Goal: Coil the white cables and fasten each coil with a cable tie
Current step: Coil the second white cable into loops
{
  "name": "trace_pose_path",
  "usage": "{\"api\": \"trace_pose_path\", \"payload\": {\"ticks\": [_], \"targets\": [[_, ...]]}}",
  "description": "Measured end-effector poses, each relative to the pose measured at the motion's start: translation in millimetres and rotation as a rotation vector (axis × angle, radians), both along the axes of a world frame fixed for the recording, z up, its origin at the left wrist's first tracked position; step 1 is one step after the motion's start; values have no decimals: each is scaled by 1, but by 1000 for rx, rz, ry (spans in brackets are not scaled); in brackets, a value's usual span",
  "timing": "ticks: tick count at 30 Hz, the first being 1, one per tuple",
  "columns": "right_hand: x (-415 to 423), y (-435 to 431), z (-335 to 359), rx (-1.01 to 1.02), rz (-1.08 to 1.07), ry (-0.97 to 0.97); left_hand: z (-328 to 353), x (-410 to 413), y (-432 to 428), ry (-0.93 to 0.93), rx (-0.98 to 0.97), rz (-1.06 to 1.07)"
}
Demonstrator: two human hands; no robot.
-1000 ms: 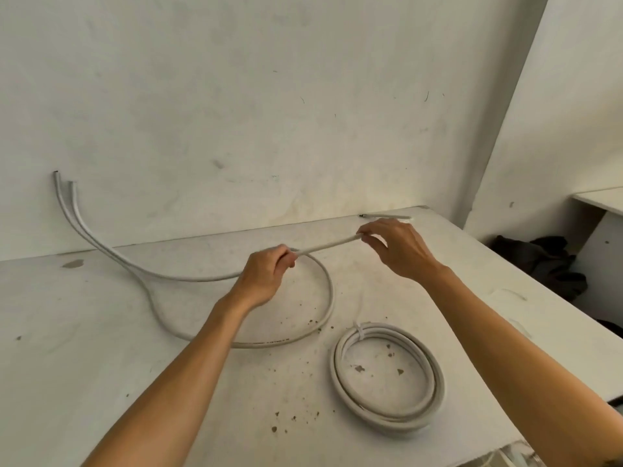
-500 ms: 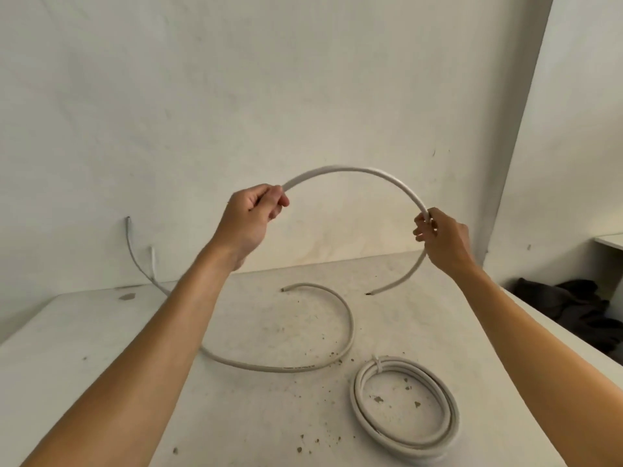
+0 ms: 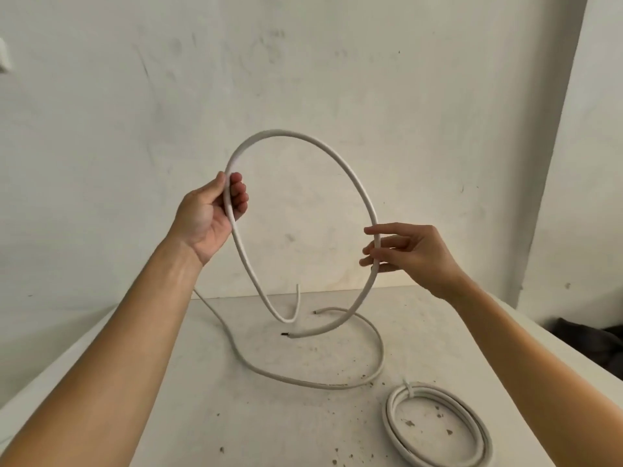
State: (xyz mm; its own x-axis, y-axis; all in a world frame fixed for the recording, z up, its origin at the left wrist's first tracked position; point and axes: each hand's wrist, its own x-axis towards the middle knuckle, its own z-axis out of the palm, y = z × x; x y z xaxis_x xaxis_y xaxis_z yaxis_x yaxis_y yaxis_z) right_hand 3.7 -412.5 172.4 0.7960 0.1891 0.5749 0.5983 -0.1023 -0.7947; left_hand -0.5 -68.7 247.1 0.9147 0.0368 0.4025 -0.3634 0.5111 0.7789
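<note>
While the left hand (image 3: 209, 219) clenches one side of the raised white cable (image 3: 305, 138), the right hand (image 3: 409, 256) pinches the other — its free end (image 3: 286, 334) hangs below, nearer the right, just above the table (image 3: 236, 416).

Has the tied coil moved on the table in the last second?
No. The tied coil lies at the same spot near the table front right edge, among the same specks. Its shift in frame looks like camera motion.

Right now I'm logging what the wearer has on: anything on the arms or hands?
Nothing worn shows. Both forearms are bare, no sleeves in view. The left hand and right hand are bare: no gloves, rings, watch or markings visible.
</note>
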Motion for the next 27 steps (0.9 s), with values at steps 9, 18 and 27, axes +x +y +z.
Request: {"api": "trace_pose_path", "payload": {"ticks": [9, 18, 27], "targets": [[34, 81, -19, 465, 101, 382, -77, 16, 22, 70, -352, -255], [63, 156, -49, 815, 43, 606, -111, 25, 24, -34, -276, -63], [65, 193, -78, 870, -5, 603, -133, 41, 29, 71, -62, 208]]}}
